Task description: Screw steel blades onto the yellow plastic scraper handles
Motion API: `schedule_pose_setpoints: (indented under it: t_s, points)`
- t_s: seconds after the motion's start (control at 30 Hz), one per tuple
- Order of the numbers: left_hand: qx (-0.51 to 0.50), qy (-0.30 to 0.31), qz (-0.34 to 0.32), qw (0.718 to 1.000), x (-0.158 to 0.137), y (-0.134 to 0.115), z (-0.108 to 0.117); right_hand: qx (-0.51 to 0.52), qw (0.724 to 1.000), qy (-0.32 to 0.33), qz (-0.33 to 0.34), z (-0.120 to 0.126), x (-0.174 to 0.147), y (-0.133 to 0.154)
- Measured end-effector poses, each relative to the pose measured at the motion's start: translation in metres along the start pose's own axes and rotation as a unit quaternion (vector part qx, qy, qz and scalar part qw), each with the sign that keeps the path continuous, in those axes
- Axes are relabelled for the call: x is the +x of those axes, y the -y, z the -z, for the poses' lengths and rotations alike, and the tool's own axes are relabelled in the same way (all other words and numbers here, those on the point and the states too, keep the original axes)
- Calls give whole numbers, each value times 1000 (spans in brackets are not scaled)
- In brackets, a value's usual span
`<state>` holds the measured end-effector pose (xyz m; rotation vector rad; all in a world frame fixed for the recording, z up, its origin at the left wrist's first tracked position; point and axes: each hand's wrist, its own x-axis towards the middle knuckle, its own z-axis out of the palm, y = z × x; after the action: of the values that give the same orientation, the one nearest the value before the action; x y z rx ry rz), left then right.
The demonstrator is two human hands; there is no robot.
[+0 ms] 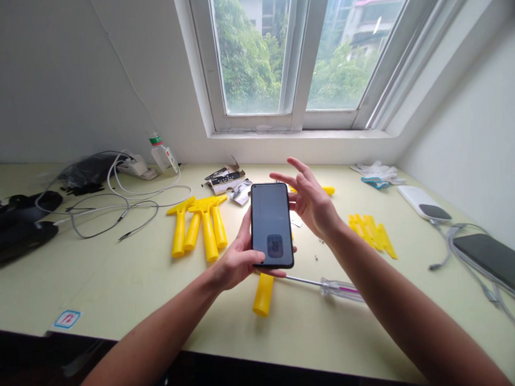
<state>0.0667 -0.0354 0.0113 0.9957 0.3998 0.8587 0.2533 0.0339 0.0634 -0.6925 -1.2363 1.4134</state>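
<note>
A black smartphone (pixel 270 221) is held upright above the table in my left hand (pixel 238 256), with the thumb on its lower left front. The screen is dim, with a dark square reflected near its bottom. My right hand (pixel 311 199) is beside the phone's upper right edge, fingers spread; whether a fingertip touches the phone I cannot tell. Below the phone lies a yellow plastic handle (pixel 263 295), its upper end hidden. A screwdriver (pixel 338 288) with a clear handle lies to its right, partly behind my right forearm.
Several yellow T-shaped handles (pixel 199 224) lie left of the phone, and flat yellow pieces (pixel 372 233) lie right. Torn packaging (pixel 225 180), a bottle (pixel 164 156) and cables (pixel 125 207) are behind. A white power bank (pixel 424 203), a dark device (pixel 495 262) and gloves (pixel 378 173) sit at right.
</note>
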Motion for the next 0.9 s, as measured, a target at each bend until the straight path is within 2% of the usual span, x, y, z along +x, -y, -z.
schedule_pose_setpoints:
  t_s: [0.57,0.9]
  points:
    - [-43,-7,-11,999,0,-1,-1,1,1000,5,-1,2,1,0]
    - [-41,2,-9,999,1,1,2,-53,998,28,-13,9,4,4]
